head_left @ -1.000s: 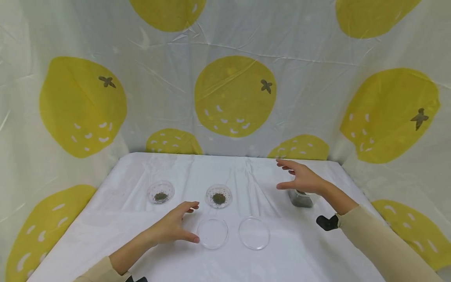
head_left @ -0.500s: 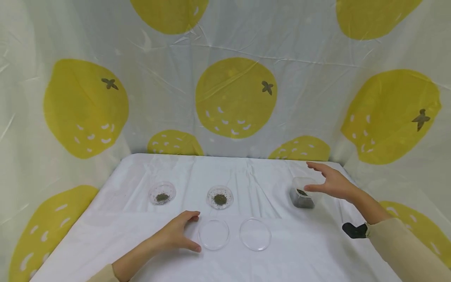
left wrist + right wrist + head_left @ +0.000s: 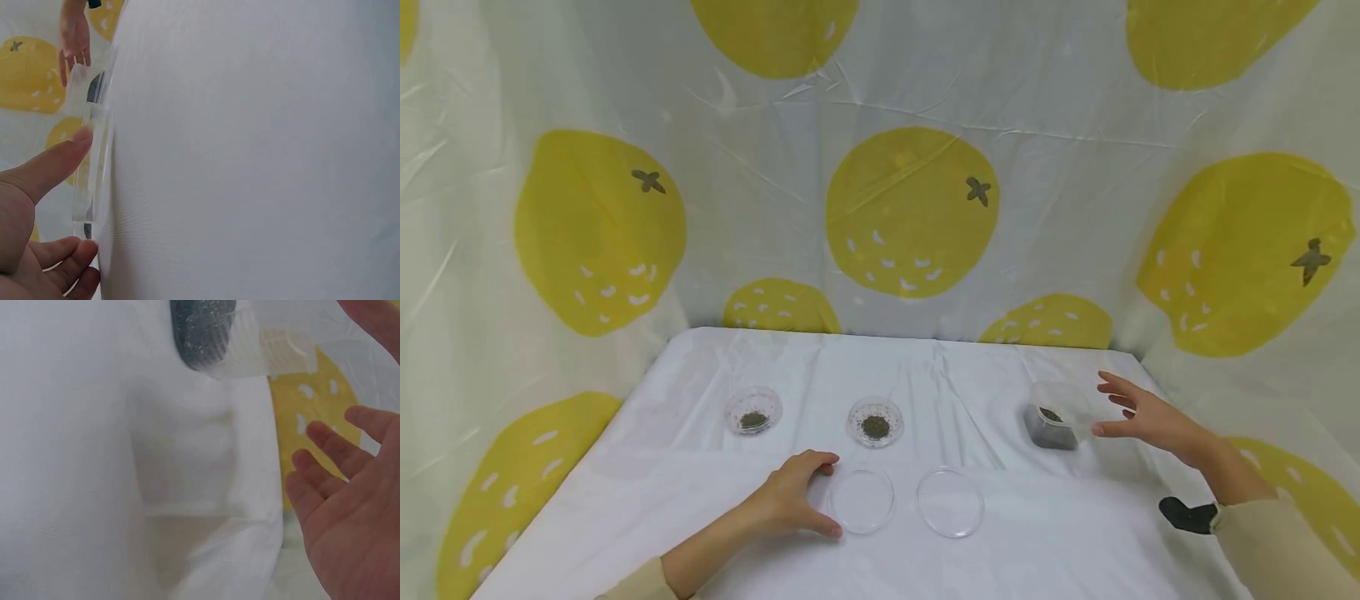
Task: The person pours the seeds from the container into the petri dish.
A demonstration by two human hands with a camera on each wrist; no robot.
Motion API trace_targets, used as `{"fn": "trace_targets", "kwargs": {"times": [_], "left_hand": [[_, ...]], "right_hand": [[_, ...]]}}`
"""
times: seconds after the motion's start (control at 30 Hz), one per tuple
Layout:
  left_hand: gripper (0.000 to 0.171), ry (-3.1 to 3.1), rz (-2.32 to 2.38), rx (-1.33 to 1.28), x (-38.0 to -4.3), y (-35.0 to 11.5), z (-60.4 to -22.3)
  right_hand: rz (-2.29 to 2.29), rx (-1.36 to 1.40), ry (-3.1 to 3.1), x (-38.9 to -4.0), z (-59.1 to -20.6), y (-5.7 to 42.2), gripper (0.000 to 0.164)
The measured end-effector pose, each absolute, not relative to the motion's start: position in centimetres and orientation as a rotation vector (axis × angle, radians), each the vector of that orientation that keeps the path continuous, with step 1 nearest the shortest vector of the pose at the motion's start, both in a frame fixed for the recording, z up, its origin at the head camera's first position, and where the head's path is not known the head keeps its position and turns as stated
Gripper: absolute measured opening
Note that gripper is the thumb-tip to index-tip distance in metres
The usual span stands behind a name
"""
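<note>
Head view: white table (image 3: 1060,542); left hand (image 3: 790,498) and right hand (image 3: 1157,425), thumbs parted from fingers, hold nothing. Clear tub (image 3: 1051,432), dark grains (image 3: 1050,414) inside, at the right's nine o'clock; clear discs (image 3: 862,501) at the left's three; dishes (image 3: 876,407) of crumbs (image 3: 876,428) at its eleven and one-thirty.

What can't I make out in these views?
- Head: what the crumbs in the dishes are; too small.
- Head: left sleeve, cut off by the bottom edge.
- Right wrist: part of the right hand, cut off by the right edge; part of the tub, by the top edge.
</note>
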State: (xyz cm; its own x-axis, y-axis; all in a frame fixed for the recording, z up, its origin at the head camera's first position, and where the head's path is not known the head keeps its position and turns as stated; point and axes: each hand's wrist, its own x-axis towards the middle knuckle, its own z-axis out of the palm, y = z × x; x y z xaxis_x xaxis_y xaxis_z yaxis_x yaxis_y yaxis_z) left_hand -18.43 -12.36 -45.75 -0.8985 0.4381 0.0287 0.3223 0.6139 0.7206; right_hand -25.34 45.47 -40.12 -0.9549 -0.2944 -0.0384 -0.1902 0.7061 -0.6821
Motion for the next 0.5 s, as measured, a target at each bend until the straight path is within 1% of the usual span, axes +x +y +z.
{"fn": "trace_targets", "kwargs": {"times": [0.2, 0.5], "left_hand": [[0.089, 2.716, 1.155, 0.643, -18.5, -12.2, -45.9], [0.089, 2.741, 1.152, 0.642, -18.4, -12.1, -45.9]], "right_hand": [[-1.244, -0.413, 2.638, -25.0, -42.3, 45.9, 0.093], [-1.357, -0.481, 2.558, -25.2, -44.1, 44.6, 0.100]]}}
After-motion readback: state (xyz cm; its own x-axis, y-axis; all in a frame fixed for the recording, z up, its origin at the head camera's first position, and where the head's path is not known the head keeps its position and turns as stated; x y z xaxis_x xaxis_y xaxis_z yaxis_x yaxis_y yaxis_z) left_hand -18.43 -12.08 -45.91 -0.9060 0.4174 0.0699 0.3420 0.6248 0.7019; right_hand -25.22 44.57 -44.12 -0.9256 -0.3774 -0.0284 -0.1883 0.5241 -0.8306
